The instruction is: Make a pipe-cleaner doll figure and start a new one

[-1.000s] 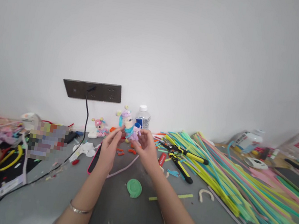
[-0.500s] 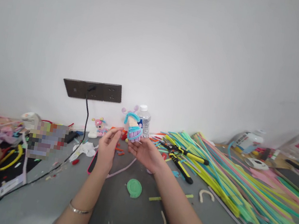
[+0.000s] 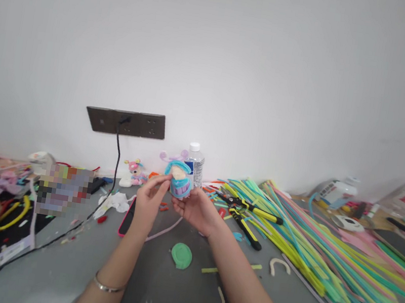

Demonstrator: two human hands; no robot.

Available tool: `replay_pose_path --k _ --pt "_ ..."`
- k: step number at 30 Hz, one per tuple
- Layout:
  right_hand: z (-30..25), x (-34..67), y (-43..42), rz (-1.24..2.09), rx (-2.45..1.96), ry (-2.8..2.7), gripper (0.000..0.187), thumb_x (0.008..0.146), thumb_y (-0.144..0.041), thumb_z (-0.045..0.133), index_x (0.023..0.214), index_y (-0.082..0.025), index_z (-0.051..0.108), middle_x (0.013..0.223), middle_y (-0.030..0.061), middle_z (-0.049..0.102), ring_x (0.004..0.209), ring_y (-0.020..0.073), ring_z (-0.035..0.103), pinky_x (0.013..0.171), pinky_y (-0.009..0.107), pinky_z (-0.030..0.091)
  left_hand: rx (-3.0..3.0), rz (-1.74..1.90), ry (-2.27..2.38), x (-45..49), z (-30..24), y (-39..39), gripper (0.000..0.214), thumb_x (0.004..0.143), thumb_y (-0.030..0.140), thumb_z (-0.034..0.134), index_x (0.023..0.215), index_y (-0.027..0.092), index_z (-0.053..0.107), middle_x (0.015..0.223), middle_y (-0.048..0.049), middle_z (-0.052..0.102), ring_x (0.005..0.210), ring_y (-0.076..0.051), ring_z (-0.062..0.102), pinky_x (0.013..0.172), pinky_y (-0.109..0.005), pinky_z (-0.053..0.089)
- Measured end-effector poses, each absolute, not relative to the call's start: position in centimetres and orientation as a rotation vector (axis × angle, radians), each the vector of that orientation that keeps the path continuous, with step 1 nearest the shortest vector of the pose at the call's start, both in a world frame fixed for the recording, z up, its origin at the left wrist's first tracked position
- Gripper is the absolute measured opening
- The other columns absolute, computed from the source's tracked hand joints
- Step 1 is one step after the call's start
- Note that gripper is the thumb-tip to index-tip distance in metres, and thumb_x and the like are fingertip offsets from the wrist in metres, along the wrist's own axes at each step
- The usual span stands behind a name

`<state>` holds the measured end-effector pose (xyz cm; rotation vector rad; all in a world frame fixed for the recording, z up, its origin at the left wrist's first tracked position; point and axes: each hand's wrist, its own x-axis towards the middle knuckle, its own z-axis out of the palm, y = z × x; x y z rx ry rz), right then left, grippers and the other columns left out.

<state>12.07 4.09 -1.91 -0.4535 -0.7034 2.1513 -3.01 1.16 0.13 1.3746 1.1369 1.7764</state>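
The left hand [image 3: 148, 203] and right hand [image 3: 198, 210] hold a small pipe-cleaner doll [image 3: 178, 179] above the grey surface [image 3: 164, 294], near its back edge and just in front of a water bottle [image 3: 196, 163]. The left fingers pinch the doll's side. The right fingers are curled under it, gripping. A green disc [image 3: 181, 255] lies below the hands.

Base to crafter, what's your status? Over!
Left hand pinches, right hand cradles the pipe-cleaner doll, above the table. Water bottle just behind it; pliers lying to the right.
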Motion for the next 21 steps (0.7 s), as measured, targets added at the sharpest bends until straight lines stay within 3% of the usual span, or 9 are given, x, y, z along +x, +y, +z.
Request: replay_pose_path --k 5,9,12,16,21 --pt "-1.7 12.3 4.0 2.148 -0.422 -0.702 0.012 0.072 -0.028 0.060 0.079 -0.018 0.063 0.076 0.0030 0.072 0.071 0.0132 0.068 0.075 0.025 0.053 1.476 1.796 1.117 -2.9 0.4 0.9 0.021 0.081 0.037 0.067 0.090 0.020 0.077 0.098 -0.0090 0.074 0.097 -0.022 0.067 0.085 -0.035 0.053" --pt "-1.4 12.0 3.8 2.040 -0.453 -0.757 0.014 0.072 -0.029 0.063 0.083 -0.020 0.064 0.080 0.0029 0.073 0.075 0.0155 0.066 0.077 0.029 0.053 1.487 1.769 1.124 -2.8 0.4 0.9 0.025 0.082 0.039 0.067 0.096 0.020 0.076 0.106 -0.0105 0.073 0.103 -0.024 0.066 0.078 -0.032 0.055" --pt "-1.3 11.2 3.6 1.744 -0.498 -0.848 0.024 0.069 -0.024 0.069 0.093 -0.023 0.064 0.093 0.0008 0.072 0.084 0.0161 0.066 0.080 0.029 0.053 1.416 1.738 1.147 -2.8 0.2 0.9 0.030 0.080 0.044 0.069 0.096 0.019 0.074 0.102 -0.0089 0.073 0.096 -0.023 0.066 0.073 -0.029 0.055" --pt "-1.9 10.2 3.6 1.245 -0.584 -1.118 0.040 0.066 -0.016 0.071 0.103 -0.025 0.058 0.102 0.0002 0.067 0.090 0.0153 0.065 0.081 0.028 0.052 1.211 1.641 1.178 -2.8 -0.2 1.1 0.037 0.075 0.052 0.072 0.089 0.017 0.073 0.078 -0.0022 0.068 0.068 -0.015 0.061 0.056 -0.023 0.049" --pt "-2.7 10.0 3.4 0.862 -0.664 -1.361 0.042 0.074 -0.015 0.063 0.112 -0.026 0.050 0.103 0.0037 0.061 0.096 0.0179 0.063 0.086 0.034 0.052 0.992 1.666 1.072 -3.0 -0.9 1.7 0.042 0.070 0.049 0.079 0.097 0.018 0.075 0.090 -0.0046 0.073 0.078 -0.016 0.065 0.063 -0.022 0.050"
